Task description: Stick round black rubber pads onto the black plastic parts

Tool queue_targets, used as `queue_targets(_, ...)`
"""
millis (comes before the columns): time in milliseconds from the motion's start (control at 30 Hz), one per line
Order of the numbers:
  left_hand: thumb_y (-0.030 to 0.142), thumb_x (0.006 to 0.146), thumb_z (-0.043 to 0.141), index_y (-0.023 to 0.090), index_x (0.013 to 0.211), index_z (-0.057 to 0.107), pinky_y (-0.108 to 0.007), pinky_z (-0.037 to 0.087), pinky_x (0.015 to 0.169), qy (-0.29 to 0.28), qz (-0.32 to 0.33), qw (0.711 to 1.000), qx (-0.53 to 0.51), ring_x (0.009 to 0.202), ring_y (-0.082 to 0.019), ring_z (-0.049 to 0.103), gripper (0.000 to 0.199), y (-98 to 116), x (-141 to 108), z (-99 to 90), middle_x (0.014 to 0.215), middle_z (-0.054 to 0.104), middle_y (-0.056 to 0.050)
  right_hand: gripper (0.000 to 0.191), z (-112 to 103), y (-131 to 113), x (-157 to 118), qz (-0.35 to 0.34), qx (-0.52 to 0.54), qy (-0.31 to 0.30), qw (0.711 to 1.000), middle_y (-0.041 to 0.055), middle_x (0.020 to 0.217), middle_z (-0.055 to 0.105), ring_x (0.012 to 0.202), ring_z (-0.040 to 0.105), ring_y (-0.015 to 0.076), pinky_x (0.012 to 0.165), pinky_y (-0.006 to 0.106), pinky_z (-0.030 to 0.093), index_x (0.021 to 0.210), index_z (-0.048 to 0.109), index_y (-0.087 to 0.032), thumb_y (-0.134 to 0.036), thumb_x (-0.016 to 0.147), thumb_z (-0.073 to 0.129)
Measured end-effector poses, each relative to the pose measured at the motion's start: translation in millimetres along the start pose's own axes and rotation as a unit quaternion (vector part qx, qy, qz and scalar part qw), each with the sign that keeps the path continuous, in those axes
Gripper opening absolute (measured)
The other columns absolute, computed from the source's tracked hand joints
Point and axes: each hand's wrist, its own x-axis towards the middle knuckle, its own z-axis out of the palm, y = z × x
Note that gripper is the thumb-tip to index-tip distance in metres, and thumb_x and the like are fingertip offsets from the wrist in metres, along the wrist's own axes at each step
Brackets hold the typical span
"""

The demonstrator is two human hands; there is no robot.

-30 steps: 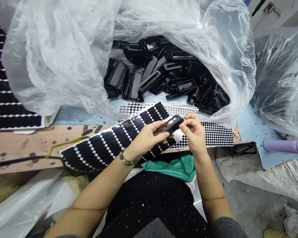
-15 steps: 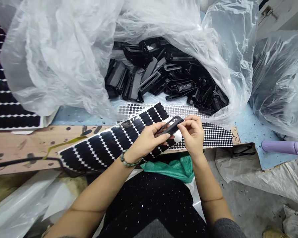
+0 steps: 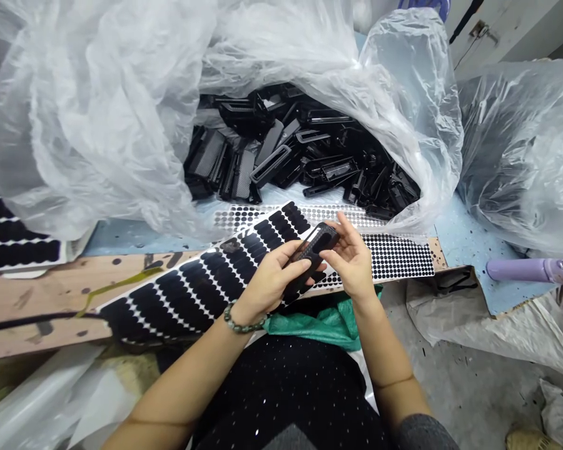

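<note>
My left hand [image 3: 276, 278], with a beaded bracelet at the wrist, is closed around one end of a black plastic part [image 3: 315, 247]. The part is long and narrow, with rounded ends and a slot-like recess; it is tilted up to the right. At its far end my right hand [image 3: 354, 265] has the thumb on the near edge, and other fingers are partly hidden behind. Beneath my hands lies a white sheet of black rounded stickers [image 3: 187, 290]. Farther right and under it is a sheet of small black dots [image 3: 398, 256].
An open clear plastic bag [image 3: 406, 119] with a heap of similar black parts [image 3: 267, 150] is just beyond. More sticker sheets [image 3: 19, 244] lie at left. A purple bottle [image 3: 520, 270] rests at right; green fabric [image 3: 316, 322] hangs below the table edge.
The black part has been turned in my hands, so a different face shows. My right index finger has lifted and straightened. The whole view has shifted slightly.
</note>
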Motion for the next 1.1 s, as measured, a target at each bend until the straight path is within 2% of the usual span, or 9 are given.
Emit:
queue_targets(167,0.040,0.068,0.075,0.017,0.100,0.064,-0.028,0.057,0.054,0.009,0.030,0.998,0.052,0.068,-0.019,0.070,0.041,-9,2,-1.8,0.092,0.071,-0.005,0.042,7,-2,0,0.052,-0.003,0.041,0.998,0.0004,0.094,0.075,0.087,0.069,0.0214,0.085,0.040,0.060,0.105,0.073,-0.026,-0.041,0.067,0.078)
queue_targets(300,0.045,0.071,0.071,0.016,0.103,0.063,-0.031,0.059,0.061,0.023,0.061,0.992,0.108,0.081,-0.024,0.071,0.044,-20,1,-2.6,0.099,0.071,-0.008,0.033,7,7,3,0.060,0.008,0.071,0.996,0.0010,0.095,0.077,0.087,0.071,0.0214,0.086,0.038,0.059,0.098,0.076,-0.024,-0.039,0.068,0.076)
queue_targets(500,0.042,0.085,0.054,0.017,0.111,0.064,-0.042,0.055,0.089,-0.068,0.123,0.955,0.261,0.101,-0.026,0.068,0.037,-12,29,-15.3,0.110,0.071,-0.011,0.031,-18,21,-6,0.054,-0.009,0.108,0.993,0.0036,0.103,0.077,0.100,0.070,0.0247,0.095,0.042,0.055,0.097,0.077,-0.024,-0.046,0.079,0.065)
queue_targets(567,0.038,0.088,0.049,0.017,0.114,0.062,-0.046,0.049,0.099,0.004,0.188,0.924,0.334,0.109,-0.026,0.064,0.036,1,55,-24.7,0.118,0.068,-0.012,0.029,-31,21,-17,0.055,-0.065,0.028,0.996,0.0046,0.101,0.077,0.099,0.071,0.0241,0.094,0.042,0.055,0.095,0.078,-0.024,-0.045,0.083,0.061)
queue_targets(667,0.024,0.083,0.052,0.014,0.119,0.057,-0.049,0.034,0.112,0.194,0.280,0.837,0.428,0.128,-0.029,0.050,0.037,20,101,-42.6,0.130,0.060,-0.016,0.026,-48,23,-32,0.049,-0.157,-0.138,0.977,0.0060,0.110,0.074,0.099,0.069,0.0220,0.090,0.038,0.055,0.102,0.075,-0.025,-0.037,0.082,0.063)
queue_targets(767,0.015,0.073,0.060,0.013,0.114,0.056,-0.056,0.015,0.118,0.282,0.274,0.798,0.458,0.137,-0.037,0.036,0.042,28,136,-60.9,0.132,0.057,-0.018,0.026,-57,34,-33,0.053,-0.240,-0.092,0.965,0.0081,0.109,0.070,0.084,0.068,0.0179,0.077,0.034,0.056,0.104,0.071,-0.022,-0.029,0.083,0.059)
queue_targets(867,0.012,0.067,0.064,0.017,0.091,0.058,-0.061,0.005,0.117,0.294,0.263,0.802,0.448,0.132,-0.041,0.038,0.025,30,146,-72.8,0.105,0.065,-0.011,0.017,-57,50,-17,0.075,-0.336,0.002,0.939,0.0068,0.093,0.066,0.074,0.063,0.0172,0.076,0.035,0.054,0.092,0.068,-0.019,-0.021,0.083,0.053)
queue_targets(967,0.011,0.064,0.064,0.020,0.072,0.050,-0.056,0.018,0.116,0.284,0.275,0.812,0.430,0.127,-0.038,0.042,0.019,32,133,-72.9,0.099,0.062,-0.011,0.012,-46,63,7,0.081,-0.385,0.015,0.919,0.0066,0.089,0.062,0.082,0.061,0.0206,0.084,0.038,0.050,0.084,0.064,-0.020,-0.016,0.083,0.052)
queue_targets(1100,0.022,0.072,0.062,0.021,0.072,0.046,-0.043,0.048,0.097,0.234,0.235,0.905,0.267,0.110,-0.027,0.059,0.016,26,96,-56.1,0.099,0.060,-0.007,0.009,-30,71,30,0.097,-0.386,0.020,0.917,0.0090,0.092,0.059,0.089,0.057,0.0244,0.087,0.042,0.047,0.078,0.057,-0.020,-0.012,0.079,0.053)
